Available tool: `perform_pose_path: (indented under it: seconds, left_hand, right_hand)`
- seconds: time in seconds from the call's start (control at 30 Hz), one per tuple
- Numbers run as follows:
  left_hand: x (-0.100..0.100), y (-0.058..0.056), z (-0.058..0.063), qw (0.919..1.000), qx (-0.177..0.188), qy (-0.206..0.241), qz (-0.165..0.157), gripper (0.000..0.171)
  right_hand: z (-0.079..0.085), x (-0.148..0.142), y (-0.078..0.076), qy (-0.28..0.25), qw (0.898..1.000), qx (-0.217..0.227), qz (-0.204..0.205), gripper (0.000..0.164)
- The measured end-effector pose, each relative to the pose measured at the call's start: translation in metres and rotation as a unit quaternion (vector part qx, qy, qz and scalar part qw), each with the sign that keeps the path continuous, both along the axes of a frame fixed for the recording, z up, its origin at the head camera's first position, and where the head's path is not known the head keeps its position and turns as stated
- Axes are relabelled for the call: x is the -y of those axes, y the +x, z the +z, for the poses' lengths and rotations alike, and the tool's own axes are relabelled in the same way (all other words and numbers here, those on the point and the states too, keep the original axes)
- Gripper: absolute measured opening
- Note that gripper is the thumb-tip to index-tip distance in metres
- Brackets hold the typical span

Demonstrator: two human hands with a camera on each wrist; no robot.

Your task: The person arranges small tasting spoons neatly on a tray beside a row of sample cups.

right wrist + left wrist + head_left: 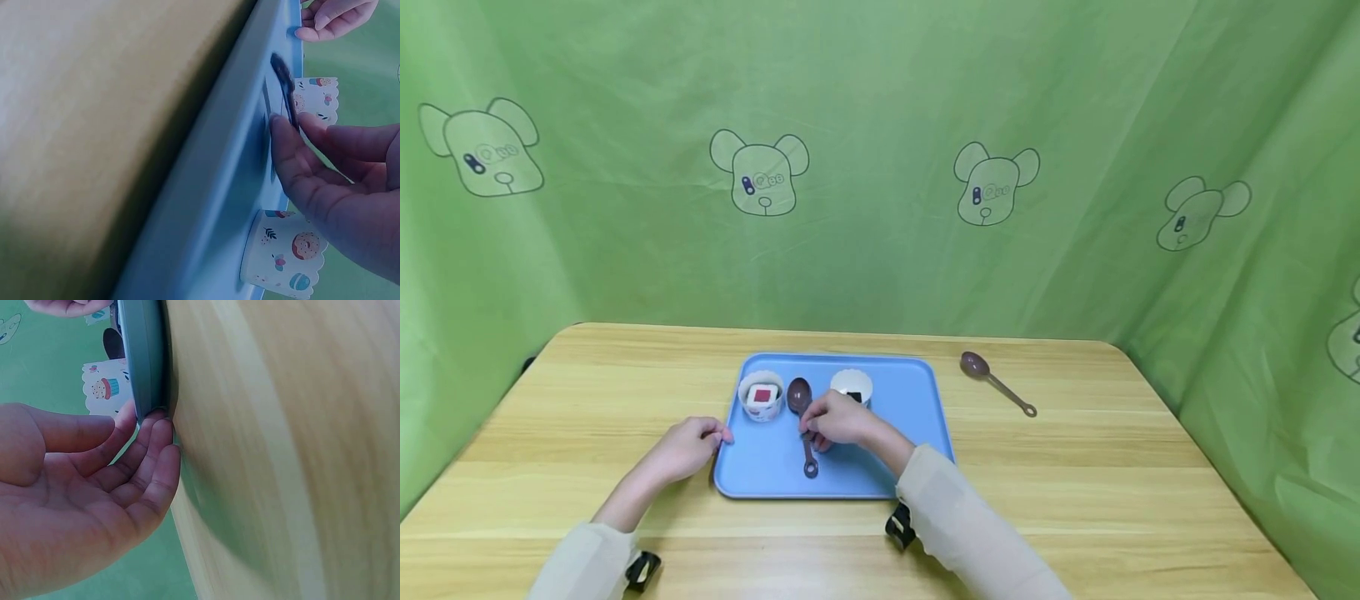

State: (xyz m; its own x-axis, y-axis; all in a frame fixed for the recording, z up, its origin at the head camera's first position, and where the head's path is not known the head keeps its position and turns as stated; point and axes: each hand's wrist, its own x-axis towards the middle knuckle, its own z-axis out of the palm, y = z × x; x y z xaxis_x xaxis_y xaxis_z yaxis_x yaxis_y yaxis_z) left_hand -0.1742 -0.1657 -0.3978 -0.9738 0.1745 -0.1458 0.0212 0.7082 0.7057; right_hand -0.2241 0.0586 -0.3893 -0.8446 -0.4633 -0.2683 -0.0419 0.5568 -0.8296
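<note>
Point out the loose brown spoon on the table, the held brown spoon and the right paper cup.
Loose brown spoon [975, 364], head view: its bowl.
Held brown spoon [799, 395], head view: its bowl.
Right paper cup [284, 253], right wrist view: its outer wall.

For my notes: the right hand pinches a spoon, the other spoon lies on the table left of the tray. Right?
The other spoon lies on the table right, not left, of the tray: the head view shows it. The right hand does pinch a spoon.
</note>
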Motion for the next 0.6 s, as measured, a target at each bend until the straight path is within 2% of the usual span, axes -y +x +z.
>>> perform_pose_path:
  seconds: [0.2,0.6]
  left_hand:
    - [0.0002,0.0004,-0.0012,1.0000,-0.004,0.000,-0.001,0.022]
    - [0.0011,-0.0006,-0.0026,1.0000,-0.002,0.004,0.000,0.023]
  right_hand:
    - [-0.0028,0.0023,0.0006,-0.010,1.000,0.008,0.013,0.021]
    - [-0.0006,0.0038,0.0016,0.009,1.000,0.002,-0.003,0.020]
